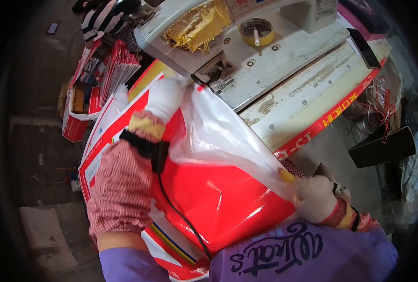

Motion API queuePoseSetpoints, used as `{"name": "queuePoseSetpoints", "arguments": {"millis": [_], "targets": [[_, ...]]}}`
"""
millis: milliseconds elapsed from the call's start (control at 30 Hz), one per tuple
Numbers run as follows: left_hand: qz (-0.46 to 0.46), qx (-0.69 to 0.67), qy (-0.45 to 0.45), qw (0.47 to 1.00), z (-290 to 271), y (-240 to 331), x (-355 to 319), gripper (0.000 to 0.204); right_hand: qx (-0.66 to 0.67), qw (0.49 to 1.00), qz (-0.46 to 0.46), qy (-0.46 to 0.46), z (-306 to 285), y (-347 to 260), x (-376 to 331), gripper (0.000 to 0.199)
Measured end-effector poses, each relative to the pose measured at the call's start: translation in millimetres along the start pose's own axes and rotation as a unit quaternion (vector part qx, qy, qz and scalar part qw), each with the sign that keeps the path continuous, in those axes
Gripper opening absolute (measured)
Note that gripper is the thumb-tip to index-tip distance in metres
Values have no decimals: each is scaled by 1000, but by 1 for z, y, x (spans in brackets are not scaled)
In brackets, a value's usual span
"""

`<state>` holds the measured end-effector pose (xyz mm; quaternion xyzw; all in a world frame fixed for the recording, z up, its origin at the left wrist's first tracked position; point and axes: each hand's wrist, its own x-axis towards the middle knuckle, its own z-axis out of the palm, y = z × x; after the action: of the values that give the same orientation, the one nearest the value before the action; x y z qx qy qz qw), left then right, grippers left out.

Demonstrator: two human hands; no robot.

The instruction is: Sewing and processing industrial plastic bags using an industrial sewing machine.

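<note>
A red plastic sack (218, 202) with a whitish translucent liner (213, 129) at its mouth lies across my front, its upper corner beside the needle area of a sewing machine (293, 61). My left hand (166, 97), in a white knit glove, is closed on the sack's upper edge next to the presser foot (218, 85); its fingertips are blurred. At the right, my gloved right hand (316, 198) grips the other end of the mouth, with a yellow-covered fingertip showing. The liner stretches slantwise between both hands.
On the machine sit a tape roll (264, 40) with a white stick across it and a frayed yellow woven piece (199, 27). Stacked red-and-white sacks (117, 70) stand far left, near a person in a striped top (108, 19). A dark box (382, 148) is at right.
</note>
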<state>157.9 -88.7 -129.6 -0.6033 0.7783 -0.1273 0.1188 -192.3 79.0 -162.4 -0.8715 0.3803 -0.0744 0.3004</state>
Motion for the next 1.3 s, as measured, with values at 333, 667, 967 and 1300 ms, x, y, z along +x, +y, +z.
{"name": "queuePoseSetpoints", "arguments": {"millis": [333, 667, 967, 1300], "targets": [[-128, 171, 85, 973, -63, -107, 52, 20, -82, 982, -160, 55, -24, -38, 185, 48], [236, 1, -50, 970, -187, 87, -38, 13, -64, 976, -189, -83, -51, 8, 255, 31], [374, -201, -517, 743, -192, 142, -24, 33, -136, 961, -236, -50, -33, -1, 277, 21], [206, 245, -666, 674, -232, 140, -117, 16, -89, 990, -105, -20, -17, 6, 257, 32]]}}
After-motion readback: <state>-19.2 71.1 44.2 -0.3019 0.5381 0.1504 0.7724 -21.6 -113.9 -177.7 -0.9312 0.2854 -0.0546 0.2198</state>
